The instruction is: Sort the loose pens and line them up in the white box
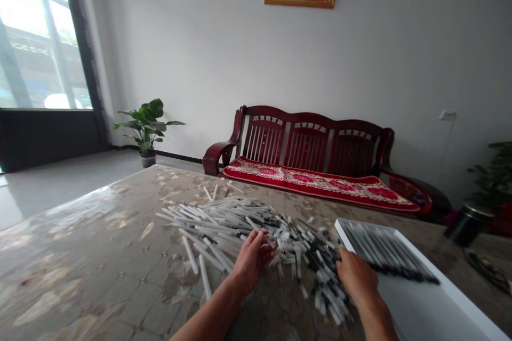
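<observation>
My left hand (253,257) is closed around a whitish pen barrel (250,222), whose end sticks out past the fingers. Under and beyond that hand spreads a loose pile of translucent white pen barrels (218,218). My right hand (357,276) has its fingers drawn together at the right side of the pile; what they hold, if anything, I cannot make out. Near it lie small black and whitish parts (316,256), perhaps pen caps, and a cluster of clear pieces (334,298). Right of that hand, a white tray (424,303) holds a row of pens with dark ends (388,250).
The table (100,266) has a patterned, glossy cover. A dark cable (486,272) and a black container (468,226) are at the right. Behind stands a wooden bench (308,144) with a red cushion (320,184). A potted plant (148,122) is at the left.
</observation>
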### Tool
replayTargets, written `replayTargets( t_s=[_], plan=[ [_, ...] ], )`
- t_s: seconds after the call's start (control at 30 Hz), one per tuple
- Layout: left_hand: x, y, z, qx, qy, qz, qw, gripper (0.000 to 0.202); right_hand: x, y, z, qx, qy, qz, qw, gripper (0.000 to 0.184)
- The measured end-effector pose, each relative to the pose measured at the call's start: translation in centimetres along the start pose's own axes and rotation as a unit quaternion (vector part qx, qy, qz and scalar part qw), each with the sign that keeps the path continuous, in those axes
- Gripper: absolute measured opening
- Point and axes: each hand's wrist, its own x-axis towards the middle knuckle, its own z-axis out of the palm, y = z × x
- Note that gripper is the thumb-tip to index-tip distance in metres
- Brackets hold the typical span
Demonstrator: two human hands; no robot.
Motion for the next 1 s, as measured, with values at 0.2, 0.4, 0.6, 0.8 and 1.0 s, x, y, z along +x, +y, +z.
replayTargets(
  t_s=[0.2,0.4,0.6,0.8,1.0],
  plan=[
    [0.2,-0.2,0.0,-0.01,-0.017,-0.011,1.0,0.023,-0.1,-0.2,0.1,-0.006,0.021,0.006,1.0,0.031],
    [0.3,0.2,0.5,-0.04,0.02,-0.002,0.999,0.019,-0.2,-1.6,-2.2,0.16,0.13,-0.016,0.978,0.021],
    [0.4,0.0,0.6,-0.089,0.04,-0.007,0.995,0.015,-1.8,-6.3,-2.7,0.626,0.154,-0.007,0.764,0.043],
    [0.4,-0.1,0.7,-0.092,0.041,-0.002,0.995,0.014,-3.6,-9.8,-1.6,0.7,0.12,-0.026,0.703,0.037],
    [0.2,-0.4,0.8,-0.094,0.028,-0.008,0.995,0.014,-3.5,-9.9,-1.3,0.69,0.126,-0.039,0.712,0.036]
  ],
)
